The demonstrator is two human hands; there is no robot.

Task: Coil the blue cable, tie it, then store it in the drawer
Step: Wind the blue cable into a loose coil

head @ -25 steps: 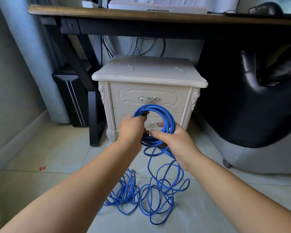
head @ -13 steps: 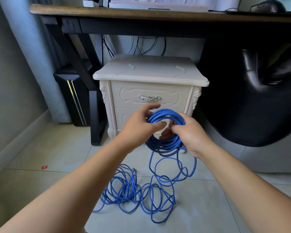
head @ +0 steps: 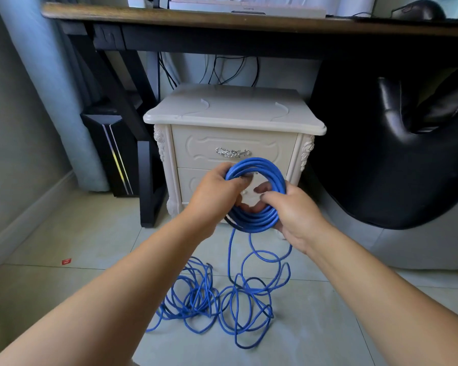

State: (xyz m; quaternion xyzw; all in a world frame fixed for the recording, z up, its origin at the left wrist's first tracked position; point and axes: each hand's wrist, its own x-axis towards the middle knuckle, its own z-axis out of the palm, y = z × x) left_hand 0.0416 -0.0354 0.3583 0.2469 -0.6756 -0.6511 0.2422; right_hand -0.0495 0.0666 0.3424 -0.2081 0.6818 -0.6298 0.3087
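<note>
The right hand (head: 296,212) has slid lower round the blue cable (head: 259,196), both hands gripping its coil.

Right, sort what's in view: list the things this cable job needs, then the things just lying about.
Needed for the job:
blue cable, coil held in both hands, the rest loose on the floor
left hand
right hand
nightstand with both drawers shut

Just lying about:
desk
computer mouse
black chair
red scrap on the floor
</note>
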